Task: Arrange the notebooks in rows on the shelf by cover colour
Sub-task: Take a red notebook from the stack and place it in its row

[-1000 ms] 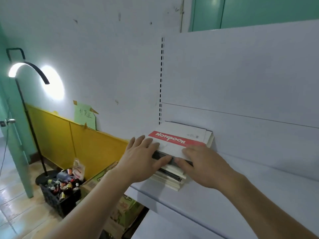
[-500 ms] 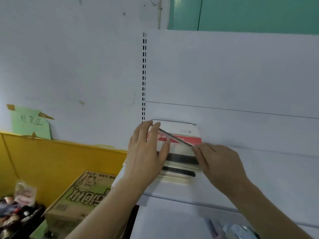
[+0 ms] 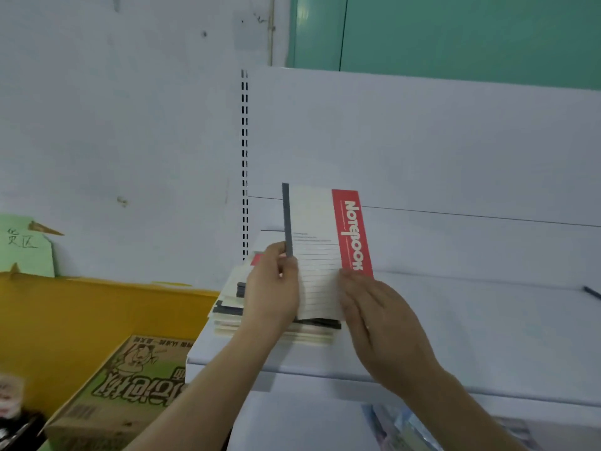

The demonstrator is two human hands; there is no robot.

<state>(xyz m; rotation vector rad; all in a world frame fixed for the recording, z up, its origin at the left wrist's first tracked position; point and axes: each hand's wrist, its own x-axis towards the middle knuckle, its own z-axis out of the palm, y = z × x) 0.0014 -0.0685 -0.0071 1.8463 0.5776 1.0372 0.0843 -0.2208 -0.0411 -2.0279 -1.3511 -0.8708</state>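
White shelf (image 3: pixel 471 320) carries one unsorted stack (image 3: pixel 227 307) and no rows yet, while the left hand (image 3: pixel 273 288) pinches a red-banded notebook (image 3: pixel 322 249) upright above it, the right hand (image 3: pixel 374 320) steadying it with straight fingers.

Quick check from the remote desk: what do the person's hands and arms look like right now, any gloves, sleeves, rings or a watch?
Both arms are bare as far as the head view shows, with no sleeve in sight. The left hand and right hand wear no gloves, and no ring, watch or bracelet shows on the fingers or wrists. No tape, markings or cables appear on either forearm.
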